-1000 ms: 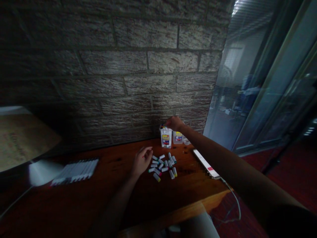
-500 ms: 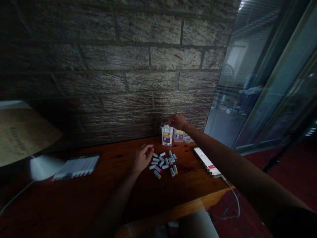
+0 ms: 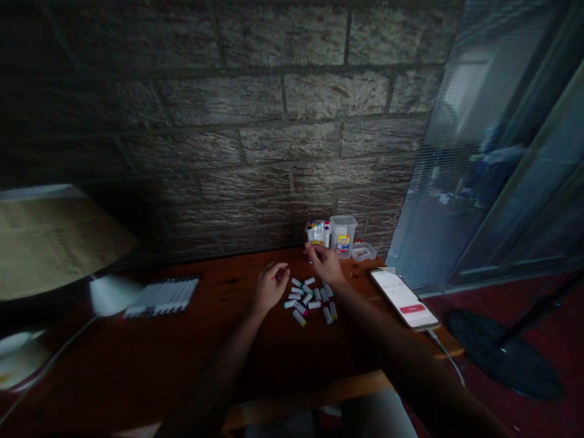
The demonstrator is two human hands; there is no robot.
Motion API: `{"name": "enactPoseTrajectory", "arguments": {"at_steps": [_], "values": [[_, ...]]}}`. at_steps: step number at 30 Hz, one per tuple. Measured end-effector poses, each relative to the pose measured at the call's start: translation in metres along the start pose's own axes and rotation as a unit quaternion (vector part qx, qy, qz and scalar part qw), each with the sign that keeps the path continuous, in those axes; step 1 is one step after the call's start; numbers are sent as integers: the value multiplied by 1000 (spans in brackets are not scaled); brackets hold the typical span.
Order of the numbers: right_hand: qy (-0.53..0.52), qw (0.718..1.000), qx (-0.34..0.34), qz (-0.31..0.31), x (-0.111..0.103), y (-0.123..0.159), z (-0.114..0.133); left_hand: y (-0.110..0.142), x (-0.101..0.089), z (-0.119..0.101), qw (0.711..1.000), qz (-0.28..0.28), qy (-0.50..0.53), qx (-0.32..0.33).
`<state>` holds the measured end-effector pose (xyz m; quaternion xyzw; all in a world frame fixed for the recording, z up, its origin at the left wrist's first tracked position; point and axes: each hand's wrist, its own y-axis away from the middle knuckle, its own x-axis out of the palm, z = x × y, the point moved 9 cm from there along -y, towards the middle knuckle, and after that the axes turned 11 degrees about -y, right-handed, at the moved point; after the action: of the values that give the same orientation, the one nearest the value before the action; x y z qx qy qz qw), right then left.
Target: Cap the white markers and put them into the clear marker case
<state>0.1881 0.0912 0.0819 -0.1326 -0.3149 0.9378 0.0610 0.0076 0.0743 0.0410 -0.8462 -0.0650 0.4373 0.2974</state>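
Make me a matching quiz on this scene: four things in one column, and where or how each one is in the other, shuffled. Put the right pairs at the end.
Things
1. Phone
2. Pens
3. Loose cylinders
4. Filled tub

Places and states
A. Scattered between the person's forearms
B. Upright near the wall
C. Plugged into a white cable
D. Side by side in a row

Pairs: 1-C, 2-D, 3-A, 4-B
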Motion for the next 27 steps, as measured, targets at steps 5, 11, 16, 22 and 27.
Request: {"name": "enactPoseTrajectory", "arguments": {"at_steps": [5,11,16,22,27], "values": [[-4,999,36,-3,-6,18,-26,0,-14,46,970,43,-172,-164],[0,995,83,-47,-24,23,-37,14,-62,104,893,66,-297,-330],[-13,996,88,-24,-13,25,-43,25,-77,137,864,78,-313,-387],[-27,994,104,-27,-12,24,-55,28,-77,155,848,88,-327,-409],[-35,994,98,-20,-12,24,-51,25,-78,149,846,66,-350,-397]]}}
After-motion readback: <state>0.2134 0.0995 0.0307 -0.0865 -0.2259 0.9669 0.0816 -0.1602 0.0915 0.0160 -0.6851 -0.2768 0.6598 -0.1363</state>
